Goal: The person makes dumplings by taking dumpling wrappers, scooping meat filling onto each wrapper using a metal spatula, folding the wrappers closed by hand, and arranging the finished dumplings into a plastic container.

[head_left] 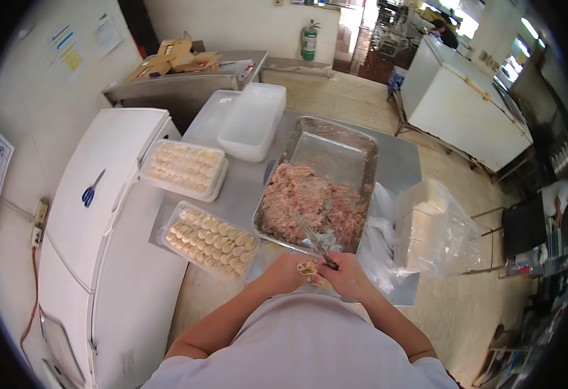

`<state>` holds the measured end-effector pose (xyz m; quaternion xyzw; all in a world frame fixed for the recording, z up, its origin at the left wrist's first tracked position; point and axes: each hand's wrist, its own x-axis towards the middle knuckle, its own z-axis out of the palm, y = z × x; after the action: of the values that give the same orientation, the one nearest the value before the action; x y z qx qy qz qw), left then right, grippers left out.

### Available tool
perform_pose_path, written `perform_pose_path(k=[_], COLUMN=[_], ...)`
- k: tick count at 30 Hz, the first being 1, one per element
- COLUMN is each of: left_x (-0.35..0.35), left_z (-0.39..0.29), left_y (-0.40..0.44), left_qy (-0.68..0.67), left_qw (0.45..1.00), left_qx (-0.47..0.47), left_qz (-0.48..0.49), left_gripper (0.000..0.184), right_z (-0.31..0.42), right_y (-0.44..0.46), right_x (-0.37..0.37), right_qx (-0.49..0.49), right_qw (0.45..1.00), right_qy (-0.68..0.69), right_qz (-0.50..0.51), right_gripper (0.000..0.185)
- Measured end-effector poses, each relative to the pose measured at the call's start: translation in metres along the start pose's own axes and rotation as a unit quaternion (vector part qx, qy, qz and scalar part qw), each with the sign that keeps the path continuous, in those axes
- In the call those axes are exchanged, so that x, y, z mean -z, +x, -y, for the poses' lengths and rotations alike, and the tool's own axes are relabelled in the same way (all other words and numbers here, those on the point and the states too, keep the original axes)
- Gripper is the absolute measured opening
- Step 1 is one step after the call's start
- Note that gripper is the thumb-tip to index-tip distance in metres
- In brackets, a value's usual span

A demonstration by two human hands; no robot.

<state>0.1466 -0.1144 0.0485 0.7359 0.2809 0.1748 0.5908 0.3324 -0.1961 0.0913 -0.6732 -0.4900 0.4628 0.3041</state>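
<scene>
My left hand [282,273] is closed around a small dumpling [307,268], its pale dough partly folded around the filling. Right beside it, my right hand [349,275] grips a narrow metal utensil [321,248] with a dark handle; its tip points away over the meat, and its exact kind is hard to make out. The fingers of both hands meet at the dumpling. Just beyond them is a deep metal tray [369,175] with a mound of ground meat filling [310,198] in its nearer part. A plastic container [165,241] of dumplings in rows lies left of my hands.
Another container of dumplings [183,170] stands farther left, near empty plastic tubs [251,123]. Right of the tray is a clear bag with a stack of pale wrappers [423,223]. Scissors [89,194] lie on a white freezer [118,149]. Someone in dark clothing [446,34] is far back.
</scene>
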Motion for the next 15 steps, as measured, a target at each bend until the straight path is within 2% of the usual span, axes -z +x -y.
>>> perform_pose_path(k=[3,6,9,11,13,15], left_x=[0.01,0.025,0.048,0.087,0.122,0.161], left_z=[-0.004,0.021,0.065,0.029,0.068,0.055], left_y=[-0.008,-0.017,-0.028,-0.036,-0.045,-0.052], left_qy=[-0.012,-0.012,-0.02,0.055,0.102,0.195], left_qw=[0.998,0.996,0.984,0.943,0.914,0.86], left_qx=[0.065,0.082,0.023,0.22,0.159,0.209], left_qz=[0.018,-0.02,-0.176,-0.246,-0.359,-0.422], left_gripper=[0.022,0.018,0.017,0.017,0.019,0.03], right_z=[0.005,0.001,0.0,0.0,-0.001,0.005], right_y=[0.008,0.017,0.021,0.023,0.025,0.025], right_x=[-0.009,-0.018,-0.023,-0.025,-0.029,-0.034], right_qx=[0.024,0.022,0.001,-0.005,-0.006,-0.006], right_qw=[0.999,0.995,0.994,0.996,0.997,0.997], right_qy=[0.025,0.092,0.107,0.092,0.071,0.075], right_qz=[0.001,-0.02,-0.027,-0.023,-0.015,-0.009], right_gripper=[0.016,0.016,0.016,0.016,0.017,0.018])
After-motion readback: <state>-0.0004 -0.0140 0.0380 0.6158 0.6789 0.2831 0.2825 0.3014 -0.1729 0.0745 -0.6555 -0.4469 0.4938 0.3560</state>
